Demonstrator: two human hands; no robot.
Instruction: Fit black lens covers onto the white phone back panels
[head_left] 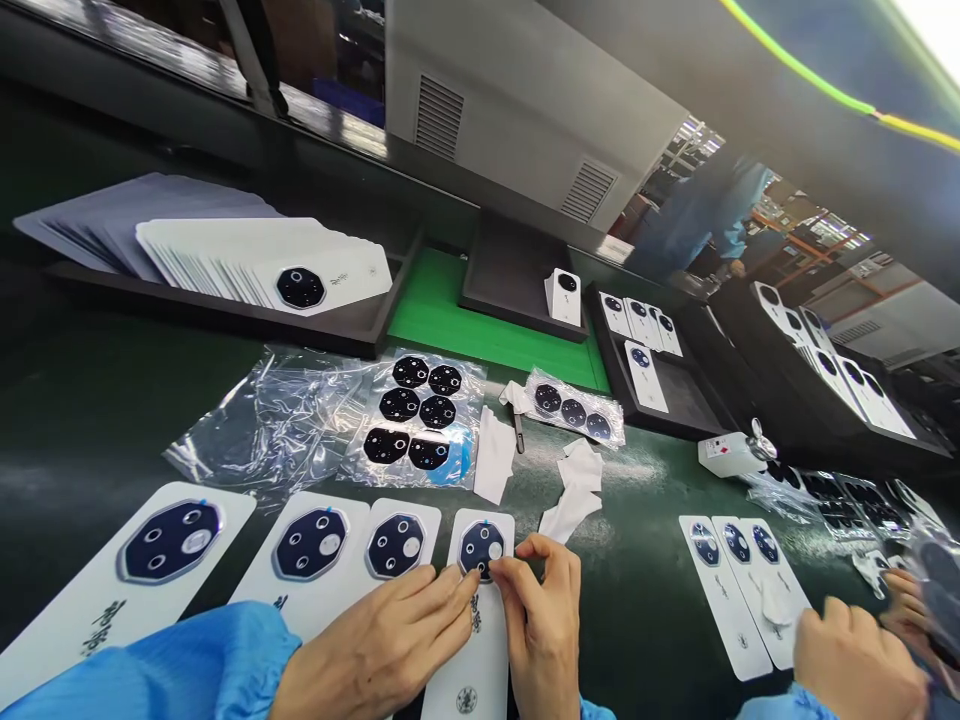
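Note:
Several white phone back panels with dark octagonal camera plates lie in a row in front of me. My left hand (382, 640) stretches flat across the rightmost of these, the phone back panel (469, 680), its fingertips at the lower edge of the camera plate (480, 545). From the other side, my right hand (544, 620) has thumb and index finger pinched at the plate's lower right edge. What the pinch holds, if anything, is too small to make out. Another phone back panel (401, 535) lies just left, partly under my left hand.
Behind the row are a plastic sheet of camera plates (420, 410), crumpled clear film (285, 420), white wipes (495, 455) and black tweezers (519, 432). A black tray (352, 335) holds fanned panels. A co-worker's hand (859, 660) is at right, near a white dispenser bottle (731, 455).

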